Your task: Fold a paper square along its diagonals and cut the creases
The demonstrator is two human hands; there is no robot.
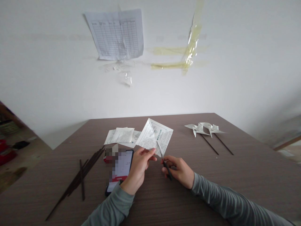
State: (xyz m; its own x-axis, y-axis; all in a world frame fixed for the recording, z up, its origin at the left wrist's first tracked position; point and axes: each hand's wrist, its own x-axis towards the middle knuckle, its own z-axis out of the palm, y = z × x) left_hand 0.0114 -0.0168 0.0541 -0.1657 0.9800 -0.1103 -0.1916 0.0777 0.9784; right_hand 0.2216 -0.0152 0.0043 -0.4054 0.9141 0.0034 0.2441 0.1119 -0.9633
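A square sheet of printed paper point(152, 133) is pinched at its lower edge by my left hand point(140, 166), held up above the table. In my right hand point(179, 169) are scissors point(167, 169) with dark handles. Their blades point up and left and lie at the lower part of the sheet, near its middle. Whether the blades are fully closed I cannot tell. More cut paper sheets point(123, 135) lie in a loose pile behind my left hand. Two paper pinwheels point(201, 129) on dark sticks rest at the right.
A phone point(122, 166) lies beside my left forearm, with a small red box point(108, 155) at its upper corner. Several thin dark sticks point(80, 175) are bunched at the left of the brown table point(235, 194). A printed form point(117, 34) is taped to the wall behind.
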